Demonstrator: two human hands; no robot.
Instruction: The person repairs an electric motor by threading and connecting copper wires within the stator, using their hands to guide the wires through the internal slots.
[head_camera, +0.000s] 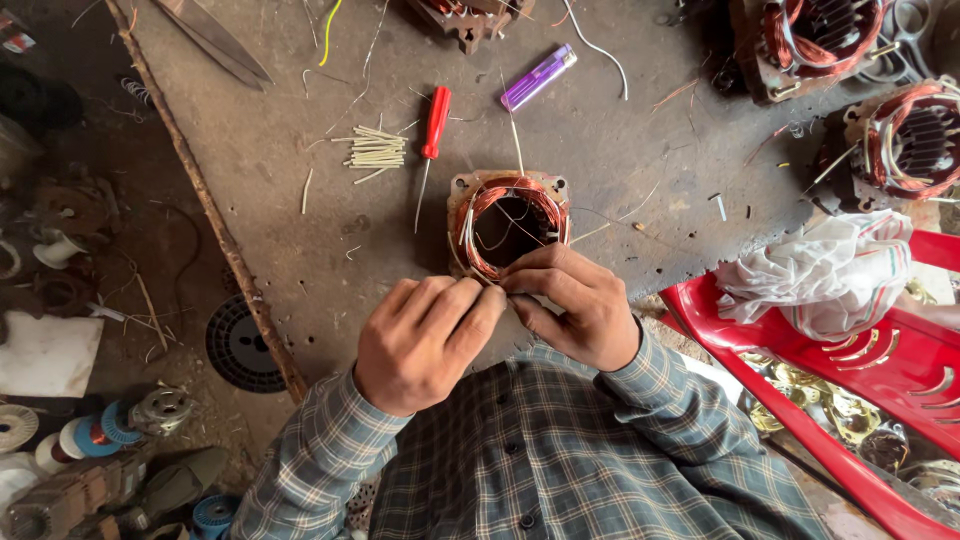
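Head view shows your left hand (425, 340) and right hand (570, 305) pinched together, fingertips closed on thin wire at the near rim of a square motor stator (508, 222) wound with copper coils. It sits on the worn table (260, 150) just beyond your knuckles. Farther out lie a red screwdriver (432, 135), a bundle of pale sleeves (374, 149) and a purple lighter (538, 76).

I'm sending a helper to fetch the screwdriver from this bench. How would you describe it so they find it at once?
Start at the worn grey worktable and find the copper-wound motor stator just beyond the person's hands. To its left lies the screwdriver, beside a bundle of pale sticks. It is the only tool with a bright red handle and thin metal shaft.
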